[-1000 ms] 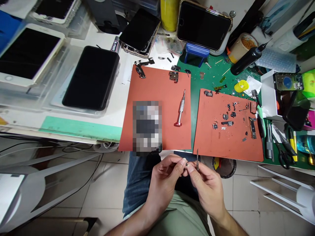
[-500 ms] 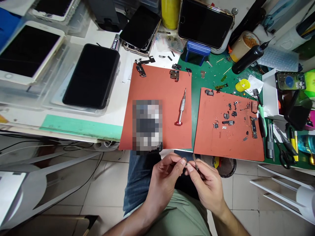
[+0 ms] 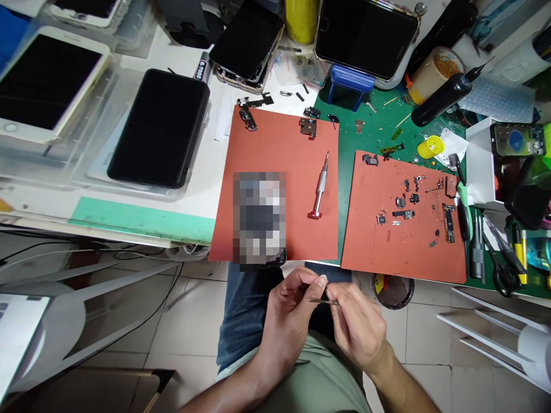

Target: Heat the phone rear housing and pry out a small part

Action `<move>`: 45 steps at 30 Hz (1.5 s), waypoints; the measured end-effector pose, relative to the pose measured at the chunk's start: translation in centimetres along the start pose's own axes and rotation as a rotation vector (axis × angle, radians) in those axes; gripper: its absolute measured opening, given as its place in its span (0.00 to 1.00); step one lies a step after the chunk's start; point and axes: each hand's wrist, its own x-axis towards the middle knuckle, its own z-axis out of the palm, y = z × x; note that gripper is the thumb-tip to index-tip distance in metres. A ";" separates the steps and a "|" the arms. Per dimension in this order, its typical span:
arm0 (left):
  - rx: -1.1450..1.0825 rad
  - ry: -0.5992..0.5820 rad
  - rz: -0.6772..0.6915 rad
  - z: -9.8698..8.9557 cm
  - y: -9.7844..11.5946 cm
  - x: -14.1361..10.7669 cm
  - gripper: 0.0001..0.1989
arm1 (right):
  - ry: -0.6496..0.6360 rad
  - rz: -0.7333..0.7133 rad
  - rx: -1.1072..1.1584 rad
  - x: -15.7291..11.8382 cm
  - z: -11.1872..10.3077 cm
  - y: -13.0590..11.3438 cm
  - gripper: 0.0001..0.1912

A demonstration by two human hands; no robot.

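Just in front of the table edge, above the lap, my two hands meet at the fingertips. My left hand is closed, thumb and forefinger pinching a tiny dark part whose kind is too small to make out. In my right hand, also closed, the fingers grip a thin, flat metallic strip that points left across the left thumb. Beyond them, on the left red mat, lie a silver screwdriver and a pixelated object, its details hidden.
Small phone parts are scattered over the right red mat. Scissors and a brush lie along its right. A black phone-shaped slab and a white phone rest at the left. A propped phone stands behind.
My right hand has turned over, so the metallic strip swings from upright to nearly level, pointing left. My left hand keeps its pinch. The whole view has shifted slightly.
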 end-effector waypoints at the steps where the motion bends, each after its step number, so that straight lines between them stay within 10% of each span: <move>1: -0.002 0.005 -0.008 0.0 -0.1 0.0 0.14 | 0.001 -0.028 -0.031 0.0 0.1 0.1 0.19; 6: -0.033 0.003 -0.033 -0.2 -0.7 -0.1 0.14 | 0.017 -0.073 -0.085 0.3 0.3 0.3 0.20; 14: -0.152 -0.170 -0.034 -0.7 -0.4 0.4 0.08 | -0.038 0.342 0.090 -0.5 -3.3 -0.2 0.13; 22: -0.255 -0.205 -0.020 -0.9 -0.7 0.2 0.06 | -0.231 -0.044 -0.381 0.6 -9.2 0.1 0.21; 45: -0.058 -0.156 0.026 -0.9 -0.8 0.1 0.07 | -0.303 -0.155 -0.531 1.9 -9.7 -0.4 0.23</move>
